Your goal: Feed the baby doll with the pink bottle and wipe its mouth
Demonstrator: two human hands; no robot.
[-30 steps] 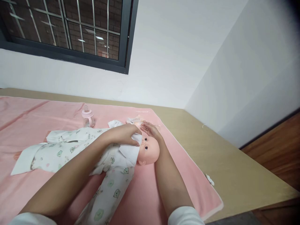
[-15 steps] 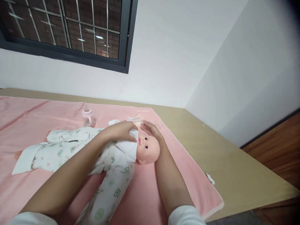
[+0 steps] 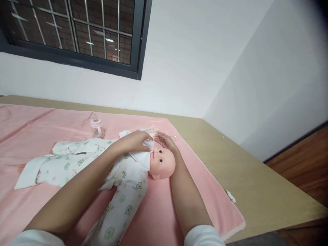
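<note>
A baby doll (image 3: 164,164) lies on its back, its bald head to the right. It wears white clothes (image 3: 128,201) printed with green animals. My left hand (image 3: 138,140) reaches over its chest, thumb and fingers closed on a white cloth (image 3: 139,159) at its neck, close to the chin. On the far side of the head, my right hand (image 3: 164,140) has its fingers stretched out and lightly curved, with the forearm passing beside the crown. Behind both hands lies a clear plastic item (image 3: 148,130), partly hidden, whose kind I cannot make out.
A pink-and-clear baby bottle (image 3: 97,127) stands upright behind the doll. The pink blanket (image 3: 200,191) covers much of the wooden surface (image 3: 246,181). A small white object (image 3: 230,195) lies at the blanket's right edge. A wall and a barred window (image 3: 77,30) rise behind.
My left hand has shifted slightly right toward the doll's face, and the cloth edge beneath its fingers sits closer to the cheek. My right hand stays nearly in place.
</note>
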